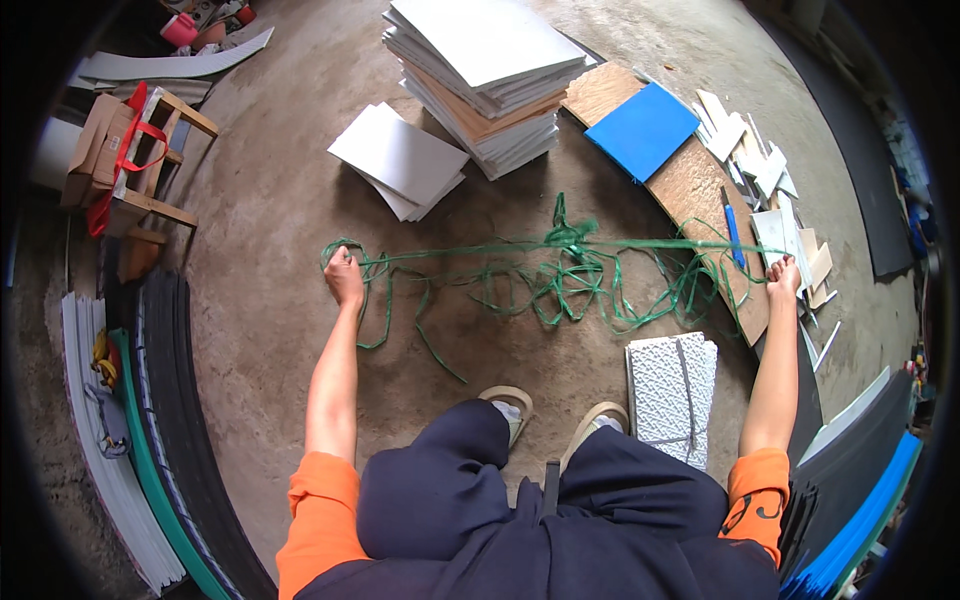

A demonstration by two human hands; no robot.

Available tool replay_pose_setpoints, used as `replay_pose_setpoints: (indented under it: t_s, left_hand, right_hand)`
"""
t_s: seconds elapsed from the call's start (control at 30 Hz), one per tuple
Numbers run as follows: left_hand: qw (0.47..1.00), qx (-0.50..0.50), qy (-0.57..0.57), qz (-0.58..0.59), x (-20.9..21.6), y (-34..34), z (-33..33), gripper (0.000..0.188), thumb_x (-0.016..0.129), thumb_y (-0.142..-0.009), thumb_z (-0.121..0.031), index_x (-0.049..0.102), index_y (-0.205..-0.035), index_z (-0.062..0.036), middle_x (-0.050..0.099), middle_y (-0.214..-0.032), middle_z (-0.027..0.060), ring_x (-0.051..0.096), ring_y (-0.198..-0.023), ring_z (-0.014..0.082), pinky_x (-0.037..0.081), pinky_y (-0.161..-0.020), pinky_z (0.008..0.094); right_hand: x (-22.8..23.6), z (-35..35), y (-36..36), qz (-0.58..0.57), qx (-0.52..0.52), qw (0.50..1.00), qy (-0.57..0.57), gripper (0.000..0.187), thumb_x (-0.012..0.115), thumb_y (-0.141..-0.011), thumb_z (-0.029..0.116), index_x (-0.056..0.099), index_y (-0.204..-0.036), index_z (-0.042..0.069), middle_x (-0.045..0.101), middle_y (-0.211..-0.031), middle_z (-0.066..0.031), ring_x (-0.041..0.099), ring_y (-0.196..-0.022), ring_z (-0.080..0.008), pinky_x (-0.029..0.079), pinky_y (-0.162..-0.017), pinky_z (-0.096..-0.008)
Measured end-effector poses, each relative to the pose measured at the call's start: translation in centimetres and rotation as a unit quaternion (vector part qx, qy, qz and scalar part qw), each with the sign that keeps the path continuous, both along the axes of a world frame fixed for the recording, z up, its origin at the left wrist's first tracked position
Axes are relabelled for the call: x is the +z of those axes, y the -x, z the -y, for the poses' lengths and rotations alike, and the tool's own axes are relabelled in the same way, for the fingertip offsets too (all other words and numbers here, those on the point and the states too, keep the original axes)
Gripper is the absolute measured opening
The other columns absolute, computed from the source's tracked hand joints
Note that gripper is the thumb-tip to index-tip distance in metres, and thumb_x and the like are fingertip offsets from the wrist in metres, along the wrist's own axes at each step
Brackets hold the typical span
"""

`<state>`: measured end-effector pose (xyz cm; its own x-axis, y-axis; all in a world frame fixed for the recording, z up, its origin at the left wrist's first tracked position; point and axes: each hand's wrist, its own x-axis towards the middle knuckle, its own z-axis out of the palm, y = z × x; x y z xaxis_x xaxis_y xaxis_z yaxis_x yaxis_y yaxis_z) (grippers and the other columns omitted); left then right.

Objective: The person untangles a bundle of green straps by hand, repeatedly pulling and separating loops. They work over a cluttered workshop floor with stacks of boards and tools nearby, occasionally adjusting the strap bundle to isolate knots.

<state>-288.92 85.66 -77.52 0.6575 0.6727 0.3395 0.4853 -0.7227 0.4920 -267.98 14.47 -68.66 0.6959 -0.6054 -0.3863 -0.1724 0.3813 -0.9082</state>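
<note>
A length of green plastic twine (460, 250) is stretched between my two hands, with a knotted clump near its middle and loose tangled loops hanging below it. My left hand (344, 278) is closed on one end, where a few coils gather about the fingers. Out to the right, my right hand (783, 275) is closed on the other end, above the edge of a brown board (705, 190). On that board lie a blue utility knife (734, 230) and a blue square sheet (643, 130).
Ahead stand a tall stack of white and brown sheets (485, 60) and a lower white stack (400, 160). A strapped white textured bundle (665, 400) lies by my right foot. White offcuts (760, 160) litter the right. A wooden stool (160, 150) stands left; long panels (180, 400) line that side.
</note>
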Motion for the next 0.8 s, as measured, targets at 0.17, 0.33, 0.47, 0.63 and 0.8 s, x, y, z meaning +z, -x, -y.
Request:
replay_pose_setpoints:
  t_s: [0.17, 0.33, 0.47, 0.63, 0.8]
  left_hand:
    - [0.983, -0.077, -0.011, -0.166, -1.1, 1.0, 0.1, 0.024, 0.064, -0.07, -0.016, 0.05, -0.08, 0.0001, 0.056, -0.074, 0.0192, 0.056, -0.075, 0.0346, 0.043, -0.065, 0.0414]
    - [0.966, -0.096, -0.099, -0.217, 0.2, -2.9, 8.4, 0.058, 0.072, -0.065, -0.027, 0.044, -0.109, -0.0014, 0.042, -0.115, 0.0175, 0.038, -0.111, 0.0333, 0.033, -0.091, 0.0441]
    - [0.95, -0.25, -0.156, -0.107, 2.4, -4.7, 13.4, 0.067, 0.072, -0.063, -0.029, 0.041, -0.115, -0.0015, 0.038, -0.118, 0.0138, 0.033, -0.114, 0.0295, 0.027, -0.095, 0.0439]
    - [0.885, -0.456, -0.072, -0.062, 0.9, -6.6, 22.0, 0.067, 0.072, -0.059, -0.038, 0.045, -0.11, -0.0024, 0.045, -0.107, 0.0102, 0.04, -0.106, 0.026, 0.03, -0.092, 0.0389]
    - [0.849, -0.466, -0.166, -0.186, -0.9, -6.7, 24.7, 0.057, 0.073, -0.056, -0.041, 0.049, -0.096, -0.0081, 0.046, -0.092, 0.0053, 0.043, -0.093, 0.0207, 0.034, -0.08, 0.0343]
  right_hand:
    - [-3.2, 0.0, 2.4, -0.085, 0.086, 0.986, 0.112, 0.026, 0.033, -0.093, 0.029, 0.045, -0.08, 0.01, 0.039, -0.052, 0.0017, 0.034, -0.037, -0.0095, 0.023, -0.034, -0.0228]
    - [-5.6, -1.8, 4.1, -0.243, 0.297, 0.799, 0.464, 0.035, 0.047, -0.085, 0.03, 0.05, -0.104, 0.0, 0.058, -0.082, -0.0172, 0.058, -0.073, -0.0282, 0.046, -0.068, -0.0389]
    - [-5.0, -11.6, 5.4, -0.227, 0.334, 0.614, 0.678, 0.058, 0.063, -0.074, 0.023, 0.038, -0.12, 0.0, 0.036, -0.122, -0.022, 0.034, -0.115, -0.0395, 0.033, -0.092, -0.0503]
    - [-5.4, -20.6, 6.0, 0.019, 0.526, 0.498, 0.689, 0.061, 0.061, -0.07, 0.01, 0.037, -0.126, 0.012, 0.04, -0.123, -0.0092, 0.037, -0.114, -0.0278, 0.035, -0.092, -0.0437]
    - [-7.9, -26.4, 6.6, 0.073, 0.613, 0.404, 0.675, 0.063, 0.052, -0.069, -0.002, 0.039, -0.126, 0.021, 0.037, -0.13, -0.0036, 0.032, -0.12, -0.0267, 0.028, -0.097, -0.043]
